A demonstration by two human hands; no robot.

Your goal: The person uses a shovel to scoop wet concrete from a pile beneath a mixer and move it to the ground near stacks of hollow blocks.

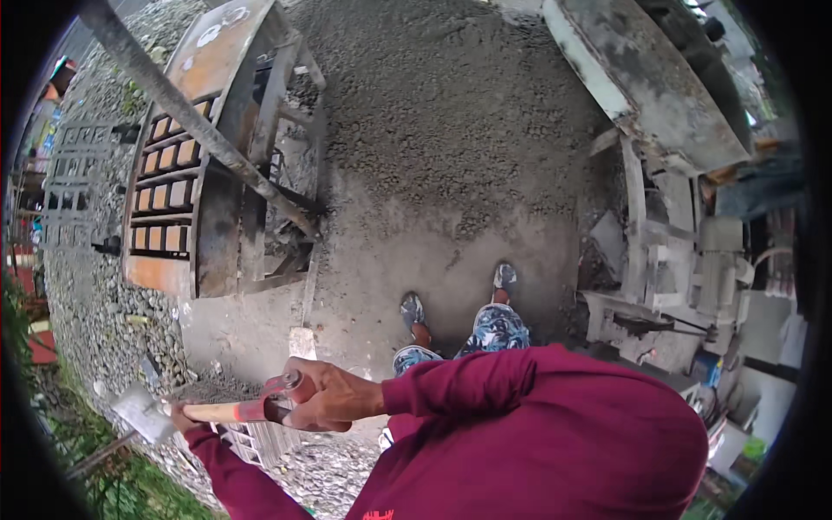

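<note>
A shovel (pixel 212 412) with a wooden shaft and a red grip lies across the lower left of the view, held at my left side. My right hand (pixel 334 394) is closed around its red handle end. Farther down the shaft, close to the blade, my left hand (pixel 180 416) is wrapped round the wood. The grey-white shovel blade (pixel 143 414) points left, over gravel and near green plants. Whether anything lies on the blade I cannot make out. Both my arms are in maroon sleeves, and my feet stand on wet grey ground.
At the left stands a rusty metal block mould machine (pixel 221 191) with a grid of square openings, and a slanting pole (pixel 191 117) crosses it. Grey gravelly mix (pixel 451 121) covers the ground ahead. A worn bench-like frame (pixel 650 87) stands at the right, with machinery (pixel 719 260) beside it.
</note>
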